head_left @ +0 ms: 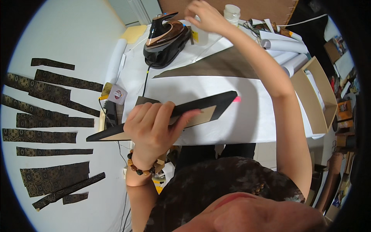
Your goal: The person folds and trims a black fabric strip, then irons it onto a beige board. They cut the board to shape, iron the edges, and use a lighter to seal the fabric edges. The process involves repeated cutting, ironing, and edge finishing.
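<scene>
My left hand (148, 125), with a beaded bracelet at its wrist, is closed around a black-edged beige board (206, 113). The board is held tilted above the front of the white-covered table (216, 87), its black border folded along the edges. At the far side, my right arm stretches out and my right hand (206, 16) has its fingers curled downward near a translucent container (206, 36). Whatever those fingers may hold is hidden. Left of that hand stands a black and copper iron (164, 33) on its black base (166, 52). A white jar (232, 13) is just to its right.
A dark grey-brown cloth (220, 63) lies across the table. Paper rolls (284, 45) and a beige box (315, 89) line the right side. Dark patterned fabric strips (48, 135) are spread on the white surface at left. A small square tin (117, 94) sits at the left edge.
</scene>
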A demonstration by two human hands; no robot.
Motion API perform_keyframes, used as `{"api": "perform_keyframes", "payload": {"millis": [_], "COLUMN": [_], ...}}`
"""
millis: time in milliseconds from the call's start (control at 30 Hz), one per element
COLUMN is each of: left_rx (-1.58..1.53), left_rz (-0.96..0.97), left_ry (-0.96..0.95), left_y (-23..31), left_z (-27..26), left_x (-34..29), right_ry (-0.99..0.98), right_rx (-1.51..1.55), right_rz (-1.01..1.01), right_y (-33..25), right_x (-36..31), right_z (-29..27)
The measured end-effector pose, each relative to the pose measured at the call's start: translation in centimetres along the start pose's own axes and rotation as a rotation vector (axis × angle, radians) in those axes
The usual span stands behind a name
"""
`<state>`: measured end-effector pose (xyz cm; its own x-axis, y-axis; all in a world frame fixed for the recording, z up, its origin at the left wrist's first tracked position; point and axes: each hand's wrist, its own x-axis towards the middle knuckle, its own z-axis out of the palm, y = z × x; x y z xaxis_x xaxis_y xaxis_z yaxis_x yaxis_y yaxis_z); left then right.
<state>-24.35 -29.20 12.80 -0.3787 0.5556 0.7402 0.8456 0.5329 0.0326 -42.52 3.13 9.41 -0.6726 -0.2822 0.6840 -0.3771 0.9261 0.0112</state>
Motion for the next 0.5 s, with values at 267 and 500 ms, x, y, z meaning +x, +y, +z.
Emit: {"api": "perform_keyframes", "payload": {"millis": [267, 500], "left_rx": [-0.015, 0.103], "left_rz": [0.043, -0.063], "left_ry": [-0.018, -0.041], "left_y": [0.0, 0.4], "left_z": [0.8, 0.9], "left_x": [0.0, -0.8], "right_ry": [-0.249, -0.715], "right_rx": [0.251, 0.496], "right_rz": [-0.229, 0.095], "right_y": [6.2, 0.6], "right_x": [10.4, 12.9], "right_z": [16.8, 8.5]}}
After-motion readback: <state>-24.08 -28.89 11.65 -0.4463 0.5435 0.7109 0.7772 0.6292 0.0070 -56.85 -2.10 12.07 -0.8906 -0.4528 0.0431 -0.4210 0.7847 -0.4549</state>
